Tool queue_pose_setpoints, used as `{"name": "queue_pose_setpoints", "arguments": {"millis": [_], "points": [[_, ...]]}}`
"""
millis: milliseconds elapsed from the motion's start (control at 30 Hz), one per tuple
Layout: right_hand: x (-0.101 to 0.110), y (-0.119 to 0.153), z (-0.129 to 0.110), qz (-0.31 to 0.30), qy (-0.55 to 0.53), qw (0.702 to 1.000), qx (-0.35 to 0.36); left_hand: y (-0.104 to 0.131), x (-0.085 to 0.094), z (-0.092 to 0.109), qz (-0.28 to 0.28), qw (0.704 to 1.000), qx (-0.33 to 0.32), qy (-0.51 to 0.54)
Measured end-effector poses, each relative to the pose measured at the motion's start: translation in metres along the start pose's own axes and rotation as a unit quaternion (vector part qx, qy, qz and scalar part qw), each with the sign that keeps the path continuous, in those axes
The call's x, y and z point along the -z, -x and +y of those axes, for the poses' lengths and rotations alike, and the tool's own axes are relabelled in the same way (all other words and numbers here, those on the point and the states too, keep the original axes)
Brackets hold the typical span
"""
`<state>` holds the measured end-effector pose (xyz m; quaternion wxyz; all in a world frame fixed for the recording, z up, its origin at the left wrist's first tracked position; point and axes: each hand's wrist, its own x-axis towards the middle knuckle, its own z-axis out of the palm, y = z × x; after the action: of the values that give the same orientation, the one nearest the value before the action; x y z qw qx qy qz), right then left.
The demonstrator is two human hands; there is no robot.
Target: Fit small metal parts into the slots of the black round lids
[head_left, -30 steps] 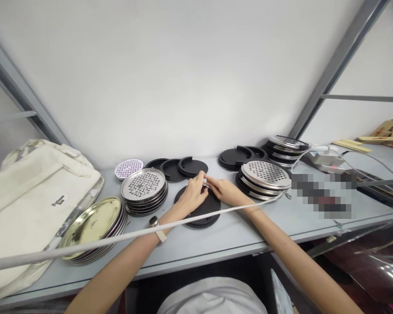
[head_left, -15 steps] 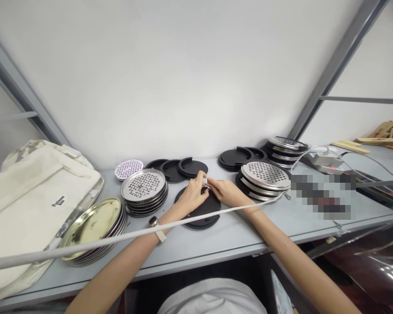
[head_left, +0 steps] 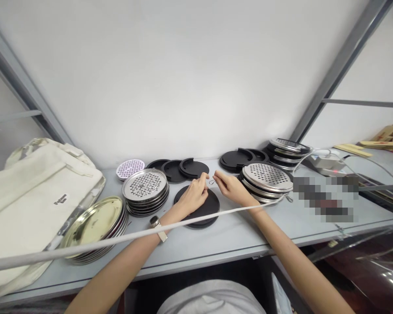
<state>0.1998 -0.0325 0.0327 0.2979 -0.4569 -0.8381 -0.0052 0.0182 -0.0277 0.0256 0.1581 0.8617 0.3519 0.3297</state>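
Black disc (head_left: 210,206) lies mid-table (head_left: 231,237), partly beneath the left hand (head_left: 193,195) — I see the right hand (head_left: 231,186) has just drawn off rightward, so a thin loop (head_left: 211,182) shows between them, fingers bunched on both — what they pinch, I cannot tell.

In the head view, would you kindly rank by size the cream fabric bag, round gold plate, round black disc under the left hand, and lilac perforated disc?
1. Bag
2. Gold plate
3. Black disc, partly hidden
4. Lilac disc
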Motion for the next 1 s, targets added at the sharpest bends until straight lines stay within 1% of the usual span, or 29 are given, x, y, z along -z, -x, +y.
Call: {"name": "queue_pose_setpoints", "arguments": {"millis": [200, 300, 367, 433, 467, 500, 533, 600, 667, 733, 767, 833, 867, 900, 967, 1000], "points": [[0.002, -0.001, 0.0, 0.029, -0.032, 0.999, -0.017, 0.001, -0.001, 0.002, 0.014, 0.999, -0.015, -0.024], [0.002, 0.008, -0.008, 0.032, -0.041, 0.998, -0.025, 0.002, -0.002, 0.002, 0.02, 0.999, -0.03, -0.032], [0.003, 0.024, -0.016, 0.01, -0.04, 0.999, -0.025, 0.002, -0.002, 0.002, 0.023, 0.999, -0.031, -0.038], [0.008, 0.05, -0.022, -0.014, -0.045, 0.999, -0.018, 0.002, -0.002, 0.002, 0.026, 0.998, -0.027, -0.041], [0.012, 0.065, -0.024, -0.028, -0.059, 0.998, -0.025, 0.002, -0.002, 0.002, 0.024, 0.998, -0.027, -0.042], [0.018, 0.081, -0.024, -0.028, -0.075, 0.996, -0.045, 0.003, -0.002, 0.001, 0.021, 0.998, -0.027, -0.045], [0.024, 0.096, -0.022, -0.003, -0.08, 0.995, -0.066, 0.003, -0.002, 0.002, 0.017, 0.998, -0.028, -0.046], [0.041, 0.123, -0.011, 0.035, -0.052, 0.99, -0.124, 0.002, -0.002, 0.002, 0.01, 0.998, -0.03, -0.048], [0.059, 0.143, 0.007, 0.078, 0.012, 0.977, -0.196, 0.002, -0.002, 0.003, 0.009, 0.998, -0.029, -0.046], [0.075, 0.156, 0.028, 0.119, 0.099, 0.949, -0.274, 0.002, -0.001, 0.003, 0.009, 0.999, -0.026, -0.045], [0.081, 0.16, 0.039, 0.128, 0.136, 0.933, -0.307, 0.002, -0.001, 0.004, 0.008, 0.999, -0.026, -0.046], [0.089, 0.166, 0.06, 0.153, 0.182, 0.904, -0.355, 0.002, -0.001, 0.004, 0.008, 0.998, -0.028, -0.047], [0.091, 0.167, 0.069, 0.157, 0.204, 0.893, -0.369, 0.002, -0.001, 0.004, 0.008, 0.998, -0.03, -0.048], [0.092, 0.168, 0.077, 0.139, 0.21, 0.891, -0.378, 0.002, 0.0, 0.004, 0.008, 0.998, -0.032, -0.048], [0.093, 0.168, 0.091, 0.089, 0.198, 0.895, -0.389, 0.001, 0.0, 0.004, 0.008, 0.998, -0.035, -0.048], [0.094, 0.167, 0.096, 0.085, 0.192, 0.895, -0.393, 0.001, 0.0, 0.003, 0.009, 0.998, -0.037, -0.049]]}}
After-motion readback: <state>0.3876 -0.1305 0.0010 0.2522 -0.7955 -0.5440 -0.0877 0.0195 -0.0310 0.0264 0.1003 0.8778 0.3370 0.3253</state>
